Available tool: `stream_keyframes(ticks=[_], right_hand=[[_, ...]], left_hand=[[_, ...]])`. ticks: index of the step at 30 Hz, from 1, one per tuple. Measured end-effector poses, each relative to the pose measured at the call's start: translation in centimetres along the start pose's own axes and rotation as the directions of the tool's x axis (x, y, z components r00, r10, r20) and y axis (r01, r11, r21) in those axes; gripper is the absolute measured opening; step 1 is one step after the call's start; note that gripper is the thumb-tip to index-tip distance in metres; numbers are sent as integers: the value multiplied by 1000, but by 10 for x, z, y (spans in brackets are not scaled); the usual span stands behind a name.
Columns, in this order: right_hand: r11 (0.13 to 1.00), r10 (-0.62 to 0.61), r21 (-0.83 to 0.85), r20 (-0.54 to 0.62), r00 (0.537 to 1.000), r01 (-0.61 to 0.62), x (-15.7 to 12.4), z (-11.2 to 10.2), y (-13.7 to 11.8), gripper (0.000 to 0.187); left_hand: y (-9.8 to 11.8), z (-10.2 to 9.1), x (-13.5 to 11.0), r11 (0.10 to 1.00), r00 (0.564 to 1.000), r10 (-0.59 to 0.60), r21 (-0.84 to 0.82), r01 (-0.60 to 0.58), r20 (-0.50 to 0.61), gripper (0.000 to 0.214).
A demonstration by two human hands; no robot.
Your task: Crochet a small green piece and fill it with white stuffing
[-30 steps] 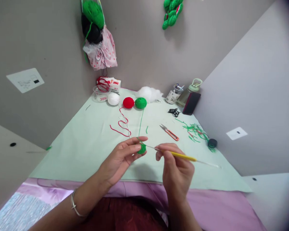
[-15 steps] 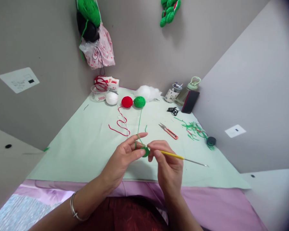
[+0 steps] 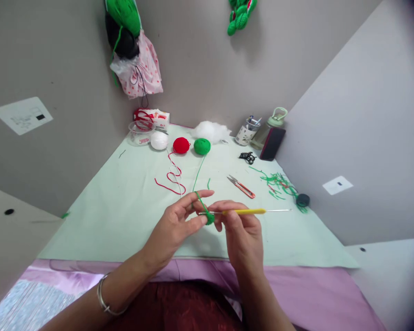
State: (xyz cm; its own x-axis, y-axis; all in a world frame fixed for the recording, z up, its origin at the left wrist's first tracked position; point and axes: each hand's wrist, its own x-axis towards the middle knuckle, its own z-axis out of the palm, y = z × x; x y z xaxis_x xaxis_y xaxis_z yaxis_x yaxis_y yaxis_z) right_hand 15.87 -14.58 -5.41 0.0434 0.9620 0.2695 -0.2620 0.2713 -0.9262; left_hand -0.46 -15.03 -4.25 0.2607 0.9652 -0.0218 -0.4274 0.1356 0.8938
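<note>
My left hand [image 3: 175, 224] pinches a small round green crochet piece [image 3: 210, 218] between thumb and fingers, its index finger stretched out with green yarn looped over it. My right hand [image 3: 243, 230] is closed around the yellow handle of a crochet hook [image 3: 250, 212]. The hook lies almost level, its left tip at the top edge of the crochet piece and its other metal end pointing right. From my left index finger a strand runs back to the green yarn ball [image 3: 202, 146] on the table.
Red yarn ball [image 3: 181, 145], white yarn ball [image 3: 159, 140] and white stuffing [image 3: 212, 132] lie at the back. Orange thread snips [image 3: 241, 186] rest beyond my right hand. Green yarn scraps [image 3: 278, 181], a phone [image 3: 273, 144], a bottle [image 3: 274, 124] and a pen cup [image 3: 247, 132] stand or lie right.
The hook has swung from slanting down rightward to nearly level, its tip now showing left of the crochet piece. The green ball has shifted slightly right.
</note>
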Motion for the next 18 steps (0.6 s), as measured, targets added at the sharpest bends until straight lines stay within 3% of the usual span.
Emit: stream_keyframes(ticks=[7, 13, 18], right_hand=[[996, 27, 87, -49, 998, -22, 5, -1, -10, 21], [976, 144, 159, 27, 989, -147, 5, 4, -8, 24], [998, -16, -68, 6, 1000, 16, -1, 4, 1, 19]], left_hand=[[2, -6, -2, 1000, 999, -29, -10, 29, 20, 38], [0, -1, -3, 980, 998, 48, 191, -54, 38, 32], [-1, 4, -3, 989, 996, 83, 126, -81, -15, 17]])
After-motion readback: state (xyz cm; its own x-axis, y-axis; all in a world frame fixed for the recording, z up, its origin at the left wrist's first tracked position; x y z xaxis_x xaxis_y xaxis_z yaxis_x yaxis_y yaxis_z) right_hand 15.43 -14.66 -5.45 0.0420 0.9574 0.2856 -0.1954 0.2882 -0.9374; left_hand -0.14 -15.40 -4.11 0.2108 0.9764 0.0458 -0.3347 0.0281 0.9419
